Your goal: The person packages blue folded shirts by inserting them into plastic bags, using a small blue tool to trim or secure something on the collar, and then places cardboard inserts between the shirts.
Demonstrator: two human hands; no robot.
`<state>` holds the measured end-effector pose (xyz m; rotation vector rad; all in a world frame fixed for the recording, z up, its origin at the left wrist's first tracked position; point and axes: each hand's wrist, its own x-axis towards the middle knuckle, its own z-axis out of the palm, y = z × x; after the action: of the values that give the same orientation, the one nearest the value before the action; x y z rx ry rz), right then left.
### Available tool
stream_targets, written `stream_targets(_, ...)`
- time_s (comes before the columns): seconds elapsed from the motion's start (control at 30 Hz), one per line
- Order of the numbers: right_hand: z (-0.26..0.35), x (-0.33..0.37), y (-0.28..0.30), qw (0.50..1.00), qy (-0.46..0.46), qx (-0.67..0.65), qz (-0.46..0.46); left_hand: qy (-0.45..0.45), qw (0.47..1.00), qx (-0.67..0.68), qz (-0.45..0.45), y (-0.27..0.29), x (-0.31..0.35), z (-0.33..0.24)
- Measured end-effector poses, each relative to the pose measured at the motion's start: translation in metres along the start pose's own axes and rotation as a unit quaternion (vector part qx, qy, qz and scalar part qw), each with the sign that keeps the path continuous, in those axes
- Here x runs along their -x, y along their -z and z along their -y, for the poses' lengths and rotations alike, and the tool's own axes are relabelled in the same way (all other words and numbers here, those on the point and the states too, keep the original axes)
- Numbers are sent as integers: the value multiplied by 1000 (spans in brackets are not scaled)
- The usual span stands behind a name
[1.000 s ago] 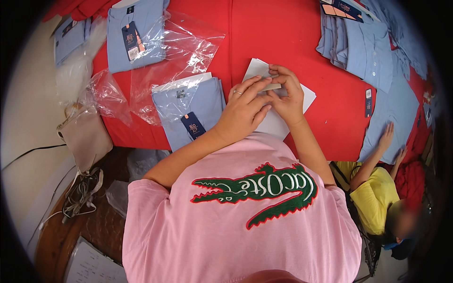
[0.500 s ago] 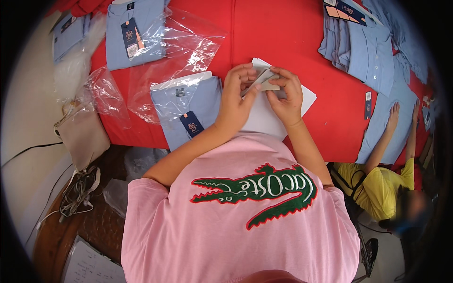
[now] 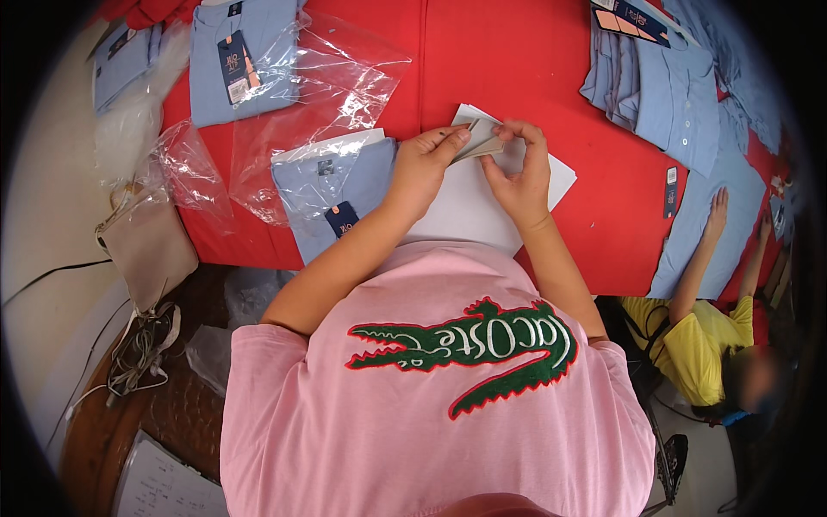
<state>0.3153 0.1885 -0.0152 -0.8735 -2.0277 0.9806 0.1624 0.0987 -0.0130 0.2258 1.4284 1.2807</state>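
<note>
A small sheaf of thin grey-beige cards (image 3: 479, 143) is held up between my two hands over white paper sheets (image 3: 465, 211). My left hand (image 3: 417, 177) is closed on its left end, thumb on top. At the right end, my right hand (image 3: 524, 179) pinches the cards between thumb and bent fingers. What is printed on them, if anything, cannot be made out. Beside my left forearm lies a folded light-blue shirt (image 3: 297, 196) with a dark hang tag (image 3: 342, 218) and white paper showing behind its top edge.
Clear plastic bags (image 3: 345, 86) lie around another folded blue shirt (image 3: 207, 65) at the far left. Stacked blue shirts (image 3: 663, 95) stand at the far right of the red-covered table (image 3: 508, 52). Nearby, a person in yellow (image 3: 698, 345) rests both hands on a blue garment (image 3: 715, 215).
My left fingers have lowered and curled in, with the thumb now pressed on the cards. The sheaf shows flatter and more spread. The co-worker's far hand has shifted slightly.
</note>
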Motion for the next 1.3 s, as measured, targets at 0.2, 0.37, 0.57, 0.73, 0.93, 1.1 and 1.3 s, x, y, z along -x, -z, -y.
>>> stream_targets(0.2, -4, 1, 4, 998, 7, 32, 52, -2, 1000, 22, 15, -3, 4, -6)
stream_targets(0.37, -8, 5, -3, 1000, 8, 16, -10, -10, 999, 27, 22, -4, 2, -4)
stream_targets(0.57, -3, -12, 7, 997, 64, 52, 13, -5, 999, -32, 29, 0, 5, -1)
stream_targets(0.73, -13, 0, 6, 997, -31, -50, 44, -162, 960, -228, 2, 4, 6, -6)
stream_targets(0.93, 6, -18, 9, 991, -16, 23, 127, -187, 919, -338, -83, 0, 6, -3)
stream_targets(1.1, 13, -17, 8, 996, -47, -23, 68, -319, 851, -411, -68, 10, 3, 6)
stream_targets(1.3, 6, -23, 12, 992, -54, -25, 108, -273, 870, -401, -87, 1, 15, -4)
